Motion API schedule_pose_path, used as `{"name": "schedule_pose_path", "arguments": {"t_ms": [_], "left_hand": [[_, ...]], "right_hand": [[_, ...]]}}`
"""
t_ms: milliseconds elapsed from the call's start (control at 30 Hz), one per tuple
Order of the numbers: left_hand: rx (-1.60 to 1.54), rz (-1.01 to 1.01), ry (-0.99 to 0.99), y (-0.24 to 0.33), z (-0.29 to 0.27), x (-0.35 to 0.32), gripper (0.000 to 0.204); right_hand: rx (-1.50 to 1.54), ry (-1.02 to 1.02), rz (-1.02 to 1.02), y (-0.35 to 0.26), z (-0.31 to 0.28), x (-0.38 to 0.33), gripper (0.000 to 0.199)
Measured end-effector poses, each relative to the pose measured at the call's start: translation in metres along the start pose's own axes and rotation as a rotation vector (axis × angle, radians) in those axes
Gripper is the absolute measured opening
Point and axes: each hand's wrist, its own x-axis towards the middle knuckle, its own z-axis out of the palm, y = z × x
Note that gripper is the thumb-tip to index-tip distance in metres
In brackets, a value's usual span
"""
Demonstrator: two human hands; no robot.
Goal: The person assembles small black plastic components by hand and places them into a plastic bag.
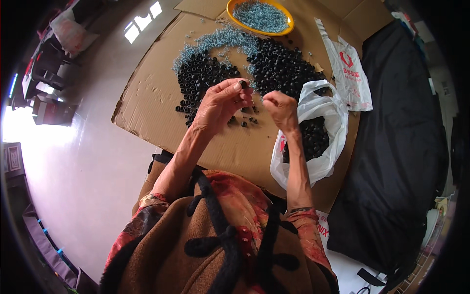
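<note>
— Cardboard (161,105) under everything; what's on it?

— Black caps (279,66) heaped at twelve o'clock, silvery bits (223,39) beyond them, an orange bowl (260,17) of more. White bag (320,127) of caps at three o'clock.

— Your hands?

— My left hand (220,103) pinches one cap (243,85) at its fingertips. My right hand (280,107) is curled closed; on what, I cannot tell.

— Risk?

— I'd guess a light pinch lets the cap drop among the loose ones (247,121) below, or roll off the board.
</note>
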Motion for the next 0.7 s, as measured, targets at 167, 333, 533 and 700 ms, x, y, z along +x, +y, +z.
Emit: {"name": "schedule_pose_path", "arguments": {"t_ms": [167,333,533,700], "left_hand": [[0.057,0.003,0.059,0.001,-0.002,-0.003,0.019],[0.136,0.009,0.086,-0.003,-0.007,-0.001,0.019],[0.004,0.017,0.031,-0.003,-0.007,-0.003,0.02],[-0.083,-0.004,-0.04,-0.003,-0.005,-0.003,0.022]], "right_hand": [[-0.188,0.019,0.041,0.017,0.034,-0.004,0.006],[-0.273,0.032,0.032,0.013,0.048,0.001,0.01],[-0.433,-0.025,-0.012,0.019,0.054,0.002,0.01],[-0.05,0.042,0.159,-0.027,0.009,0.003,0.004]]}}
